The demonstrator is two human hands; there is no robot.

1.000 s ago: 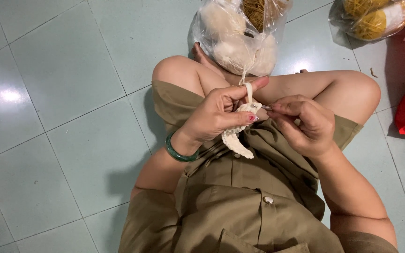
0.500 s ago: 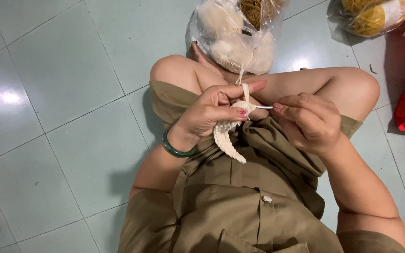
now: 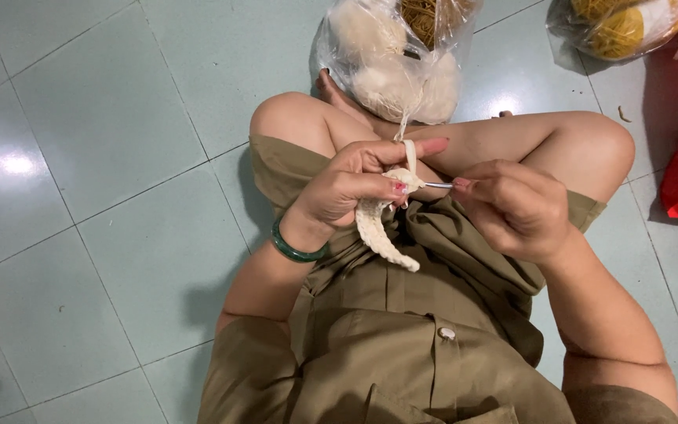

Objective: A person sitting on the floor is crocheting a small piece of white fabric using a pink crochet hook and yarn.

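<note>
Over the lap, in the head view, the left hand (image 3: 347, 188) pinched a cream crochet strip (image 3: 377, 232), yarn (image 3: 410, 153) looped over its forefinger. The right hand (image 3: 515, 208) was closed on a metal crochet hook (image 3: 437, 185) meeting the strip. Beyond the knees, a clear bag of yarn balls (image 3: 390, 63) sat on the tiled floor (image 3: 119, 196).

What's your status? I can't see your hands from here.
Left hand pinches cream crochet strip, yarn over forefinger. Right hand grips metal hook. Yarn bag ahead; nothing blocking.
</note>
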